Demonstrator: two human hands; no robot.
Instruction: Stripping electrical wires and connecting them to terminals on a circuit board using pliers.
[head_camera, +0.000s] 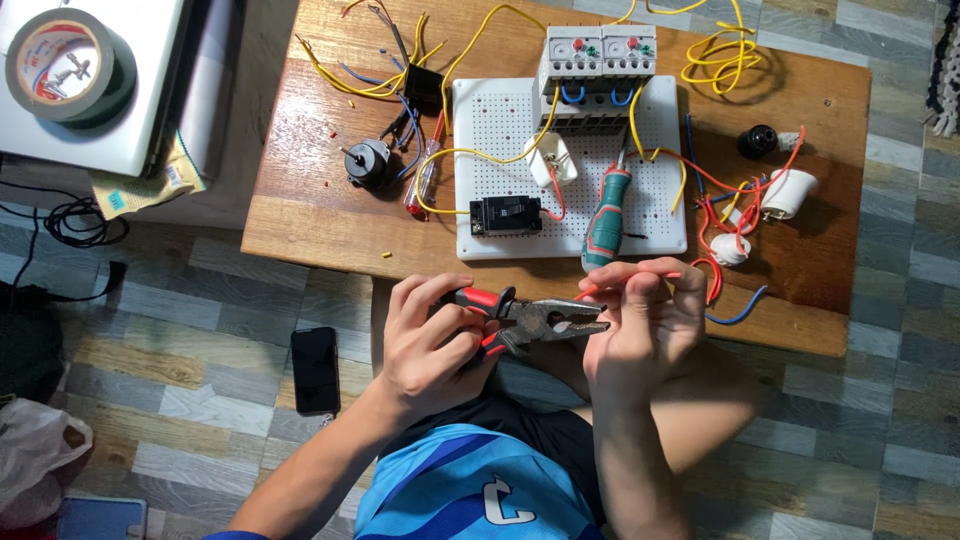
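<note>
My left hand (432, 340) grips the red-and-black handles of a pair of pliers (540, 320), whose jaws point right. My right hand (645, 320) pinches a red wire (700, 270) at the plier jaws; the wire runs off to the right toward a tangle of red wires. Both hands hover just in front of the near edge of a low wooden table (320, 210). Right above them lies a green-handled screwdriver (606, 215) on a white perforated board (500, 120).
The board carries two grey contactor units (597, 60), a black breaker (505, 215) and yellow wiring. A small motor (368, 162), a red screwdriver (428, 170), white lamp sockets (790, 192) and coiled yellow wire (720, 60) lie on the table. A phone (316, 370) rests on the floor; tape rolls (68, 62) at upper left.
</note>
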